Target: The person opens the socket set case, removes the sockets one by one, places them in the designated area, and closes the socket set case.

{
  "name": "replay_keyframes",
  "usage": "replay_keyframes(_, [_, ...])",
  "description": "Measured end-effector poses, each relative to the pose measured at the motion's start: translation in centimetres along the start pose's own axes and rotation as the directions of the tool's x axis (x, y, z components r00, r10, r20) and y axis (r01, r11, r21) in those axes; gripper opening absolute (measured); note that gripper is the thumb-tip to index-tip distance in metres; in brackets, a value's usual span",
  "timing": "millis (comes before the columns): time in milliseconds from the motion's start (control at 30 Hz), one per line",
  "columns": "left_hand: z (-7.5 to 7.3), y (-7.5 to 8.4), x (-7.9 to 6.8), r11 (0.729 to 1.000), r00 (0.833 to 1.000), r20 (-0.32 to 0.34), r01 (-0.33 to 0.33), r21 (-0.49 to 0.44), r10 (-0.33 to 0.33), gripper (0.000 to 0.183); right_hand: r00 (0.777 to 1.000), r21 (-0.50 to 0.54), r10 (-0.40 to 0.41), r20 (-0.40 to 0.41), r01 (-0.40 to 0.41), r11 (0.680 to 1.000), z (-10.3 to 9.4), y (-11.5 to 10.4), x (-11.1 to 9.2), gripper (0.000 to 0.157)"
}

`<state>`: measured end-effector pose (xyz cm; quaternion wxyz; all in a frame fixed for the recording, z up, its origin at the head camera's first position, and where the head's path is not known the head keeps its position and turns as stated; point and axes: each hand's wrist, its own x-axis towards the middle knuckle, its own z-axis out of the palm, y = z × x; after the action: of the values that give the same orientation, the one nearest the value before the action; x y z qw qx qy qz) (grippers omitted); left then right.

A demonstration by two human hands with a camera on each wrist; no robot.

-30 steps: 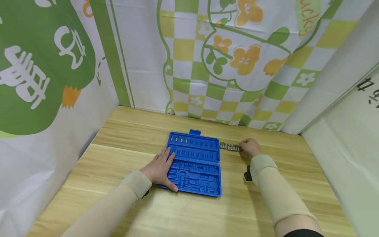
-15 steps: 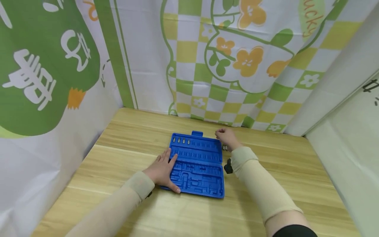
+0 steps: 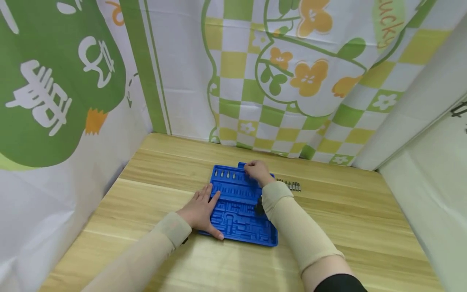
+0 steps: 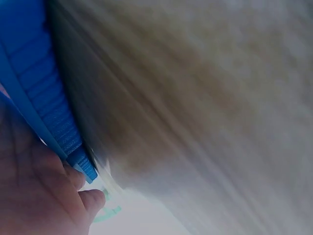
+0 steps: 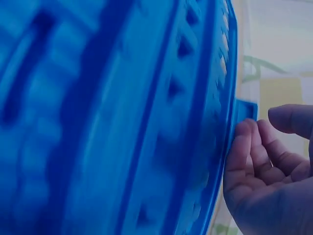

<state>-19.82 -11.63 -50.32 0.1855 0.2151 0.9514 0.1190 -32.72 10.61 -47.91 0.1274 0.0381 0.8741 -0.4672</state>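
A blue tool case (image 3: 240, 239) lies unfolded flat on the wooden table, its moulded slots facing up. Several small metal screwdriver bits (image 3: 228, 174) sit in the top row, at its left end. My left hand (image 3: 198, 211) rests on the case's left edge, fingers spread. Over the case's top edge, by the latch tab (image 3: 240, 165), is my right hand (image 3: 258, 170), thumb and fingers bent towards each other. In the right wrist view its curled fingers (image 5: 244, 159) are beside the rim; whether a small bit lies between thumb and fingers is hidden.
More loose screwdriver bits (image 3: 293, 186) lie in a row on the table (image 3: 350, 227), right of the case, partly behind my right forearm. A patterned curtain (image 3: 240, 101) hangs behind the table. White sheeting stands at both sides.
My right hand has moved left from the far end of the loose bits, over the row, to the case's top edge. My left hand keeps its place on the case.
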Motion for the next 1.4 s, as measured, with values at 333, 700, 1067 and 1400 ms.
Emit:
replay_keyframes(333, [0.0, 0.0, -0.1, 1.0, 1.0, 0.005, -0.003, 0.023, 0.003, 0.143, 0.999, -0.375, -0.039, -0.032, 0.024, 0.927, 3.2, -0.9, 0.5, 0.049])
replay_keyframes(700, [-0.3, 0.0, 0.4, 0.998, 0.999, 0.023, 0.021, 0.055, -0.023, 0.144, 0.985, -0.341, 0.082, -0.154, -0.131, 0.931, 5.1, -1.5, 0.4, 0.021])
replay_keyframes(1067, [0.0, 0.1, 0.5, 0.995, 0.999, 0.02, 0.033, 0.094, -0.035, 0.144, 0.965, -0.208, 0.1, -0.241, -0.152, 0.966, 5.7, -1.1, -0.4, 0.017])
replay_keyframes(1400, [0.0, -0.1, 0.1, 0.998, 0.999, 0.019, 0.034, 0.049, -0.035, 0.143, 0.977, -0.05, -0.004, -0.211, -0.007, 0.999, 6.0, 0.1, -0.3, 0.024])
